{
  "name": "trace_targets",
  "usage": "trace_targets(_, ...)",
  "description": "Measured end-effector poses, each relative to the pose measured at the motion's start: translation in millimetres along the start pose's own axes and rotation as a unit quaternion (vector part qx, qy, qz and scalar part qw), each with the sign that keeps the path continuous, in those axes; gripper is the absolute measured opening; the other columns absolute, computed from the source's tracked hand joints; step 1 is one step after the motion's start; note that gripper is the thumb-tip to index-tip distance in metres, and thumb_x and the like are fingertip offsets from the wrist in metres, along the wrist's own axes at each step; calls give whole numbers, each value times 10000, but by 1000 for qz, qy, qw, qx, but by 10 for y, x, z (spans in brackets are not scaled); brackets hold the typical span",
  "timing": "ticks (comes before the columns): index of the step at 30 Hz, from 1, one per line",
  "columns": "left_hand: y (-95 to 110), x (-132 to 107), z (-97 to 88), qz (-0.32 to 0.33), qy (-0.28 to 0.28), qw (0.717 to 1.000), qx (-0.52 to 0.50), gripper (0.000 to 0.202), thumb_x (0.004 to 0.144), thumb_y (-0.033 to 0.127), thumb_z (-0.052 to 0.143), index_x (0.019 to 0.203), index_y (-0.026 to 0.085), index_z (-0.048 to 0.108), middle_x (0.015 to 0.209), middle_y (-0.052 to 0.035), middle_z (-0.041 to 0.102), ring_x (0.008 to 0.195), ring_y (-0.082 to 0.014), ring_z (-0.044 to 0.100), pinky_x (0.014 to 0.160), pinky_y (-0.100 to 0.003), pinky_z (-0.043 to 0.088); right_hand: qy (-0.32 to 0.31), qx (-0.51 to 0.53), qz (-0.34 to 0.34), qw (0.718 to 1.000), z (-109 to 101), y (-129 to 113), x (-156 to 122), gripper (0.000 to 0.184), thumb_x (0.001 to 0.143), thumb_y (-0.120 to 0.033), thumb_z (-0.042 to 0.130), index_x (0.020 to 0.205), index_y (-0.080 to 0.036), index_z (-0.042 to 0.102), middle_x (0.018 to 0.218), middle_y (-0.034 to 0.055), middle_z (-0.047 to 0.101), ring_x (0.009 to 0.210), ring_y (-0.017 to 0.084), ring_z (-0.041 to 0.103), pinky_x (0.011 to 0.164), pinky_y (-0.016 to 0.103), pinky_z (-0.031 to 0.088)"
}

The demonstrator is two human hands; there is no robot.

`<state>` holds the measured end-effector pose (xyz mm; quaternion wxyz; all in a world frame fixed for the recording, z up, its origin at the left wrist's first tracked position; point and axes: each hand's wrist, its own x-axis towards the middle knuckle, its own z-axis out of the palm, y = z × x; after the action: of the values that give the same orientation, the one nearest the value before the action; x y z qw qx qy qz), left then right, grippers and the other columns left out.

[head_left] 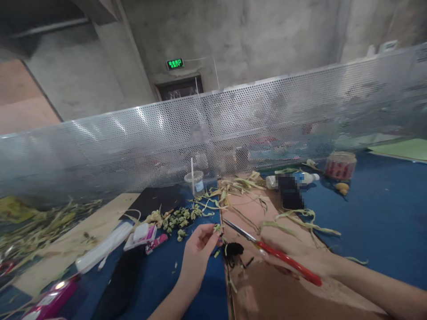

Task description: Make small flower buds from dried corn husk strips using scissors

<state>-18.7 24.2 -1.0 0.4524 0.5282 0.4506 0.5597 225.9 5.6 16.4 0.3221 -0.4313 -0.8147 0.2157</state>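
As the left hand (197,255) pinches greenery (217,228), scissors (282,256) slant.

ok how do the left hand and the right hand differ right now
The left hand pinches a small green clump, while the right hand holds red-handled scissors. The left hand is mostly over the blue tabletop; the right hand is over the brown board. The left hand looks fairly sharp, the right hand blurrier. Both are bare.
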Motion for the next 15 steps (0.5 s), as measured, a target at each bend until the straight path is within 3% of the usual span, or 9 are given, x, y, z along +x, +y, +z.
trace_targets(4, -32, -1, 6, 1, -11, 1000, -7, 244, 660, 328, 672, 822, 167, 586, 758, -7, 657, 647, -134, 604, 684, -271, 498, -120, 1, 11, 993, -11, 5, 9, 231, 836, -438, 446, 749, -244, 538, 631, -13, 524, 538, 131, 493, 504, 254, 418)
trace_targets(7, -45, -15, 22, -1, -21, 1000, -4, 238, 664, 320, 670, 823, 163, 588, 768, -13, 660, 669, -141, 606, 687, -276, 498, -145, 20, 14, 989, -23, -54, 21, 226, 851, -435, 420, 771, -239, 500, 686, -11, 513, 597, 133, 492, 544, 251, 414)
trace_targets(11, -36, -27, 34, 0, -41, 999, -4, 221, 676, 306, 662, 829, 161, 594, 796, -23, 662, 729, -155, 609, 690, -274, 500, -161, 91, 30, 982, -24, -124, 21, 259, 846, -464, 414, 765, -223, 462, 694, -26, 469, 515, 92, 431, 445, 211, 366)
trace_targets(15, -23, -30, 33, 4, -44, 999, 7, 202, 691, 299, 651, 837, 170, 594, 808, -15, 662, 714, -145, 611, 701, -269, 494, -181, 100, 44, 977, -10, -106, 10, 260, 848, -461, 415, 767, -216, 448, 672, -36, 432, 492, 76, 414, 422, 193, 353)
